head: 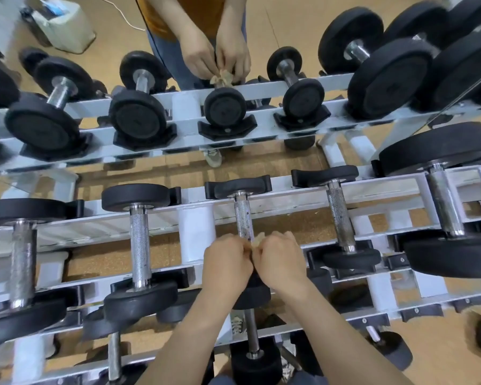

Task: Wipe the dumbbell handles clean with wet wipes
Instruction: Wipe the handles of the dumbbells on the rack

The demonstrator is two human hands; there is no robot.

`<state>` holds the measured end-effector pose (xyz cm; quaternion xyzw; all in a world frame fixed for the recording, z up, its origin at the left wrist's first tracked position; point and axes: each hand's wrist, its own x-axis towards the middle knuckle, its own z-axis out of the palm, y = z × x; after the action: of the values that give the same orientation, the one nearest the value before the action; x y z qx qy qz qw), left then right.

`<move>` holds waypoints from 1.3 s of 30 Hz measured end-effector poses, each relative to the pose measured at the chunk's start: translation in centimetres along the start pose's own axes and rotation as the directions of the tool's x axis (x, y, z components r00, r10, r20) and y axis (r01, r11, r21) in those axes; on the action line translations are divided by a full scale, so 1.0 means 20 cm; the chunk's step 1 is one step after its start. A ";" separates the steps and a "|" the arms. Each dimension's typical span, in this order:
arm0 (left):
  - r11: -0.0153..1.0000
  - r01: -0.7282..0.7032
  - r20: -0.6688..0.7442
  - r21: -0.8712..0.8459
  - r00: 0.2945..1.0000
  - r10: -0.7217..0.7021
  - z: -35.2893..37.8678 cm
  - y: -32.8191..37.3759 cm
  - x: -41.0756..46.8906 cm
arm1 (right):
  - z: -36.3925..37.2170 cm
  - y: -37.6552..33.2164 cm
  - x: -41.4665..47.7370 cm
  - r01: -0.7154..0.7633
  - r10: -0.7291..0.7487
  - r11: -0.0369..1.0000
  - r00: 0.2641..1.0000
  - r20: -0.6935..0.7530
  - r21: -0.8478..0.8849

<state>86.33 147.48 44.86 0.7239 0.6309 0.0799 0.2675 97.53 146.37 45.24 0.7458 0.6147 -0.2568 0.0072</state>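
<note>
Pinching a crumpled, browned wet wipe (pixel 257 239) between them, the left grip (pixel 226 262) and right grip (pixel 281 263) hold it at the near end of a knurled steel dumbbell handle (pixel 243 218) on the white metal rack (pixel 196 218). Dark specks there and on the neighbouring handle (pixel 339 215) suggest much wiping remains.
</note>
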 end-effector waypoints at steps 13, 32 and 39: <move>0.946 0.009 0.319 0.323 0.940 -0.118 0.05 0.30 0.06 | 0.03 0.32 -0.16 -0.013 -0.057 0.901 0.988 0.147 0.433; 0.552 0.247 0.113 -0.796 0.958 -0.265 -0.13 0.56 -0.52 | -0.36 0.60 -0.44 -0.382 -0.170 -0.038 0.913 0.371 0.923; 0.051 0.163 0.111 -0.985 0.841 -0.530 0.06 0.76 -0.46 | -0.47 0.87 -0.50 -0.375 -0.095 -0.423 0.924 0.371 0.825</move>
<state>98.39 137.43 53.21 0.1771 0.6115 0.5013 0.5859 115.98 136.06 51.89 0.4394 0.0031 -0.7491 -0.4957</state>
